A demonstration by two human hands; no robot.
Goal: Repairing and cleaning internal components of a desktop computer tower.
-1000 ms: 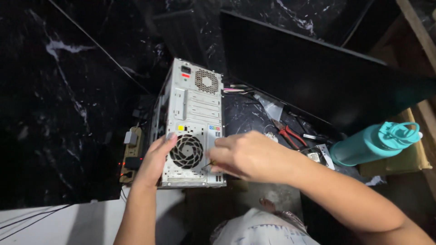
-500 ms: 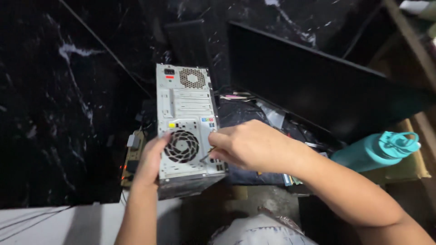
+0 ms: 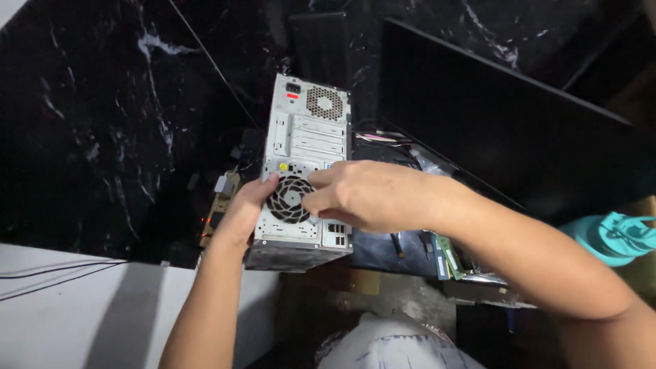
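Note:
A grey desktop computer case (image 3: pixel 311 133) lies with its rear panel facing me, its round black fan grille (image 3: pixel 287 199) near the lower end. My left hand (image 3: pixel 244 212) grips the case's left edge, fingertips resting on the rim of the fan. From the right, my right hand (image 3: pixel 372 195) reaches across the panel with fingers curled together against it, just right of the fan. It covers part of the port area. Both forearms come up from the bottom of the view.
A large black flat screen (image 3: pixel 506 130) leans behind and right of the case. A teal bottle (image 3: pixel 615 236) lies at the far right. Green circuit boards (image 3: pixel 454 256) and cables sit under my right forearm, and a small board (image 3: pixel 217 205) left of the case. A black marble surface (image 3: pixel 89 123) fills the left.
The case has shifted left and toward me with both hands staying on it. My right hand has slid closer to the fan.

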